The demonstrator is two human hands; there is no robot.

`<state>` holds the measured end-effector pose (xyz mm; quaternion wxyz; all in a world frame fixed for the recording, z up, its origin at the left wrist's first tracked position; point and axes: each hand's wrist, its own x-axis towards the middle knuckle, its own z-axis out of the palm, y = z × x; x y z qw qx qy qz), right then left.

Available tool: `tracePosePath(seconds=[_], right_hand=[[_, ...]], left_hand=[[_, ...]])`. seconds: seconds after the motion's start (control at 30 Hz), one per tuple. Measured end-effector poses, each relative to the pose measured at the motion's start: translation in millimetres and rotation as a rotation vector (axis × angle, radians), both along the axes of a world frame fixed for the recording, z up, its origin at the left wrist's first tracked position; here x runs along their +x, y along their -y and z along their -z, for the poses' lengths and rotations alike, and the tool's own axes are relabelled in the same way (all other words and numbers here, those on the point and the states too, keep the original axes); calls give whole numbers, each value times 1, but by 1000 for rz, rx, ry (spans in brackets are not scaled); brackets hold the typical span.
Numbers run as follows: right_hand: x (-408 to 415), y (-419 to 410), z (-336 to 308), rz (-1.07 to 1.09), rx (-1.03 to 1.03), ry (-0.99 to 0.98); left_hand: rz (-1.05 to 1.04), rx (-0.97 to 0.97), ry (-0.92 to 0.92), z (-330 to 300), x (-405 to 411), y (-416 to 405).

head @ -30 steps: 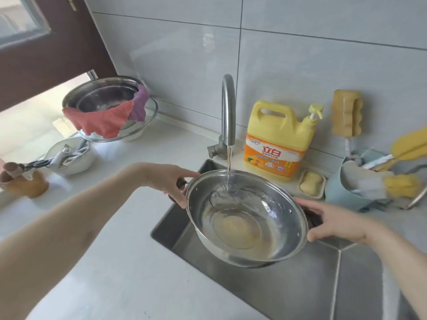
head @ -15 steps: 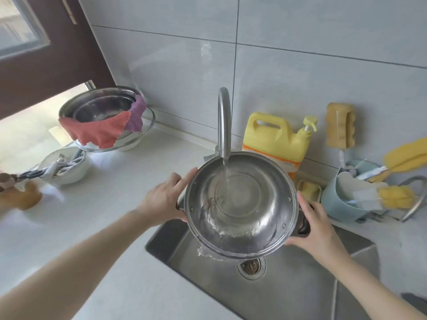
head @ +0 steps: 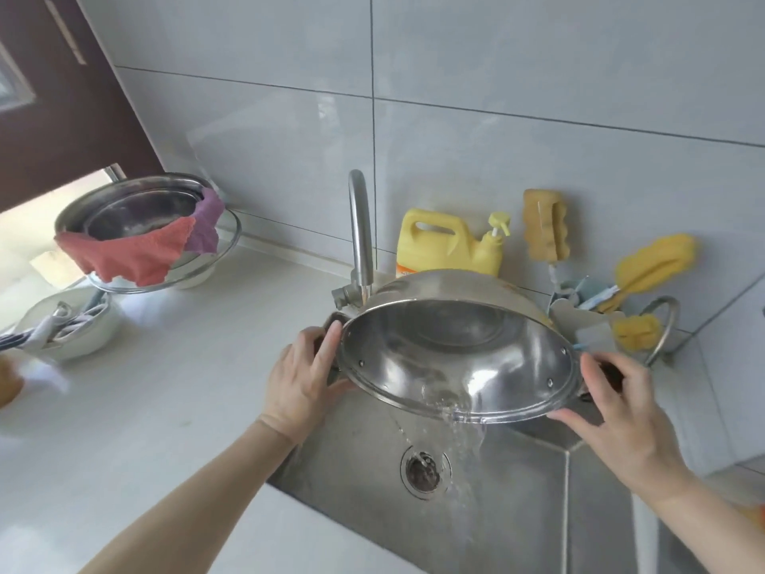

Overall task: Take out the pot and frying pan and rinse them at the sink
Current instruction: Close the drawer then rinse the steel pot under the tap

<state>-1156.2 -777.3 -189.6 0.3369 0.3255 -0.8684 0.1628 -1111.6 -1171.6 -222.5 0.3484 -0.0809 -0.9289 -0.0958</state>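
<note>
Above the sink (head: 538,490), the steel pot (head: 455,358) hangs between both hands, tipped steeply so its open mouth faces the camera and downward, base toward the tiled wall. The left hand (head: 300,379) curls its fingers (head: 327,350) round the pot's left side handle; the right hand (head: 621,412) grips the dark right handle, thumb along the rim. Both forearms reach in from below, wrists raised. Water spills off the lowest lip toward the drain (head: 424,470). The faucet (head: 360,229) stands just behind the pot, on the bench (head: 145,408).
</note>
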Motion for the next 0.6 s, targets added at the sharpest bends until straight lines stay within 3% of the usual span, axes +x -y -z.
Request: tracePosePath(seconds=[0.27, 0.6], right_hand=[[9, -8, -59, -23, -71, -263], [21, -14, -135, -9, 5, -534]], left_hand=[[25, -55, -303, -55, -8, -5], [42, -101, -543, -132, -16, -12]])
